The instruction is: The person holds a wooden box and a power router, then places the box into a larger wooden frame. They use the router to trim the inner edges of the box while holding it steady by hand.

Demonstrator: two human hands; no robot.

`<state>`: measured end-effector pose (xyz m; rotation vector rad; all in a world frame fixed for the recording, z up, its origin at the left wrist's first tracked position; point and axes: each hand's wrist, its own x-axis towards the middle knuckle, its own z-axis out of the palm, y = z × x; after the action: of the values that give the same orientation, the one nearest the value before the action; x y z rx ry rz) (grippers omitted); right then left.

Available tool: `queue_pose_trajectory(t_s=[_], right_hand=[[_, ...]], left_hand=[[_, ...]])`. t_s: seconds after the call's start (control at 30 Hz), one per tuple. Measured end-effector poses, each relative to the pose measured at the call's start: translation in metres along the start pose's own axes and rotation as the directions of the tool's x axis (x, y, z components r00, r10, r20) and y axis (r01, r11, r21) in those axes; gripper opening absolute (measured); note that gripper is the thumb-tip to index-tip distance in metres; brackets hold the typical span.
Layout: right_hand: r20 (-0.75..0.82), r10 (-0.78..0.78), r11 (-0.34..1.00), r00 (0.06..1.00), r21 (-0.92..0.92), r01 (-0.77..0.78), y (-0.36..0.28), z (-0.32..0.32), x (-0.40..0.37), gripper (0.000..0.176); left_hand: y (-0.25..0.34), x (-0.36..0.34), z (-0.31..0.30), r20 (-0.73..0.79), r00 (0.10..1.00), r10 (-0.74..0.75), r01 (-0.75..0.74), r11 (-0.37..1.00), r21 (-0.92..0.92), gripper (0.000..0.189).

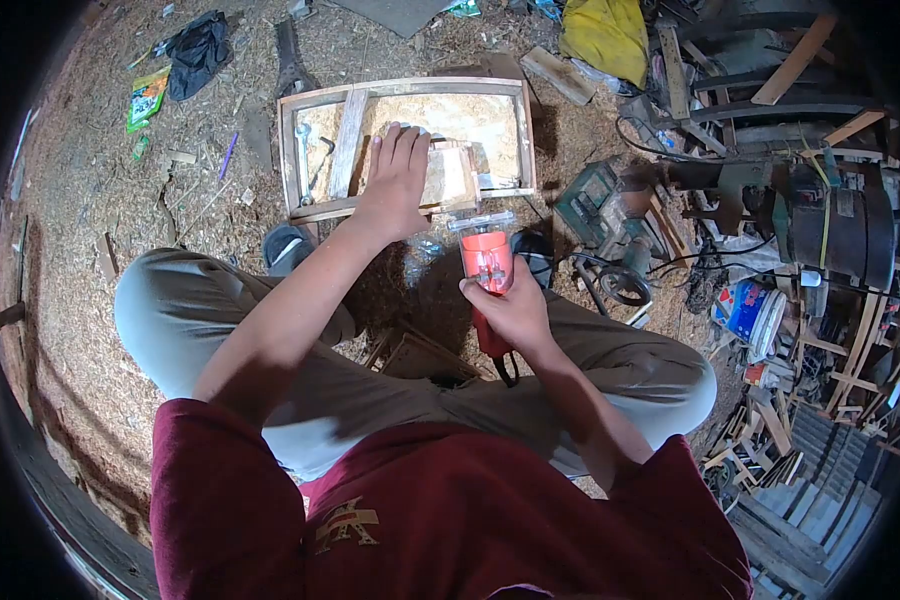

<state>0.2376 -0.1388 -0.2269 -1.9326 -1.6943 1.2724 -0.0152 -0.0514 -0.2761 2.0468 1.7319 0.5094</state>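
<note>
My left hand [394, 187] lies flat, fingers stretched out, on a short pale wooden board [454, 174]. That board rests at the front side of a shallow wooden tray-like frame [440, 86] with wood dust inside. In my right hand [515, 310] is a red trim router [486, 258], gripped round its body. Its flat base plate [481, 221] points away from me, close to the board's near edge. A wooden slat [350, 140] crosses the frame left of my left hand. A wrench [304, 150] and a small dark tool [324, 155] lie in the frame's left section.
Wood shavings cover the ground [210, 200]. At the right stand a green machine [588, 203], cables, a blue and white bucket [753, 315] and piles of wood offcuts [770, 430]. A yellow bag [607, 38] lies behind the frame, a black bag [198, 52] at the far left.
</note>
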Motion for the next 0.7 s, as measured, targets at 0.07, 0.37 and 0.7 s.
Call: queue_pose_trajectory(t_s=[0.07, 0.37, 0.7], right_hand=[[-0.003, 0.0, 1.0, 1.0, 0.0, 0.0, 0.0005, -0.0002, 0.0003, 0.045], [-0.008, 0.004, 1.0, 1.0, 0.01, -0.004, -0.0045, -0.001, -0.0006, 0.044], [-0.004, 0.013, 1.0, 1.0, -0.013, -0.013, -0.0054, -0.0021, -0.0018, 0.045]], left_hand=[[0.0002, -0.0002, -0.0006, 0.004, 1.0, -0.001, 0.001, 1.0, 0.001, 0.13], [-0.0011, -0.0004, 0.003, -0.016, 1.0, 0.007, -0.007, 1.0, 0.007, 0.131], [0.0011, 0.0001, 0.0016, -0.012, 1.0, -0.007, 0.007, 1.0, 0.019, 0.131]])
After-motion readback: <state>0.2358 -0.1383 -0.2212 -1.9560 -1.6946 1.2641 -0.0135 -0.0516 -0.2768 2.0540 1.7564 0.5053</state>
